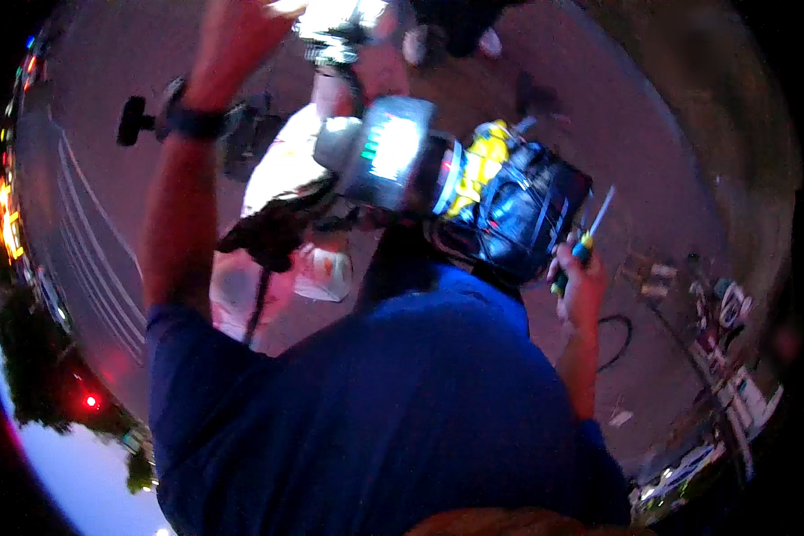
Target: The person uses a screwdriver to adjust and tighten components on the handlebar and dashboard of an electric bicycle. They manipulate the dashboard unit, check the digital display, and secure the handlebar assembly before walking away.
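My right hand (582,290) is wrapped round a screwdriver (582,252) with a green and yellow handle. Its pale shaft points up and away. Just left of that hand sits a dark, box-like bundle (531,210) with black cables over it and a bright yellow part (484,165) at its far left side. A grey unit (386,147) with a glowing panel and small green lights lies further left. My left hand (246,27) reaches to the top edge, beside a glaring white lit object (339,27); its fingers are partly cut off and washed out.
A dark handle-like part (134,121) juts out beyond my left wrist. White and pinkish body panels (286,170) lie left of the grey unit. Another person's feet (415,45) are at the top. Loose items (732,308) lie on the ground at right. Painted lines (85,214) mark the road at left.
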`<state>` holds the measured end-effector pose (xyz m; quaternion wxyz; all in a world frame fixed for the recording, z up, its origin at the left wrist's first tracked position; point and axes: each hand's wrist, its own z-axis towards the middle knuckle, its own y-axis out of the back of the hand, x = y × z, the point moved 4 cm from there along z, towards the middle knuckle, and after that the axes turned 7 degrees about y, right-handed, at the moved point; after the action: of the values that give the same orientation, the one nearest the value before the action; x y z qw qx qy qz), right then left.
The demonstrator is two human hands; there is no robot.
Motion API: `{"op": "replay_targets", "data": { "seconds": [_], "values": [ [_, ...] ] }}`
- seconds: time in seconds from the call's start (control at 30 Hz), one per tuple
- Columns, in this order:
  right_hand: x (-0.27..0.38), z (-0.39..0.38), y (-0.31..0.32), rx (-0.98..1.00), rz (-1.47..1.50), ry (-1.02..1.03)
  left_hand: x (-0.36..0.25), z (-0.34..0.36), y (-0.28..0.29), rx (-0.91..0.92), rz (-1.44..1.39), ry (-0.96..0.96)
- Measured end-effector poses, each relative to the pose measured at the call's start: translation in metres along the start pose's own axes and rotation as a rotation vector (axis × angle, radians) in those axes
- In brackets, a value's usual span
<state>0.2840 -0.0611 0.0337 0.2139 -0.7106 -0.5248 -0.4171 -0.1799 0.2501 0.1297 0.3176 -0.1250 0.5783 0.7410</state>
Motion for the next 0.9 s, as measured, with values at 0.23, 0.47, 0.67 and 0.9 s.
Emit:
{"op": "replay_targets", "data": {
  "seconds": [0.23, 0.47, 0.67, 0.9],
  "values": [
    [-0.064, 0.13, 0.165, 0.047, -0.186, -0.097, -0.174, -0.154, 0.032, -0.039, 0.249, 0.749],
    [-0.253, 0.28, 0.297, 0.09, -0.882, 0.013, -0.22, -0.407, -0.107, 0.28, -0.005, 1.27],
    [-0.265, 0.364, 0.261, 0.394, -1.011, -0.025, -0.309, -0.552, -0.14, 0.386, -0.016, 1.697],
    [-0.267, 0.438, 0.217, 0.291, -1.084, 0.305, -0.35, -0.664, -0.154, 0.384, -0.147, 1.851]
  ]
}}
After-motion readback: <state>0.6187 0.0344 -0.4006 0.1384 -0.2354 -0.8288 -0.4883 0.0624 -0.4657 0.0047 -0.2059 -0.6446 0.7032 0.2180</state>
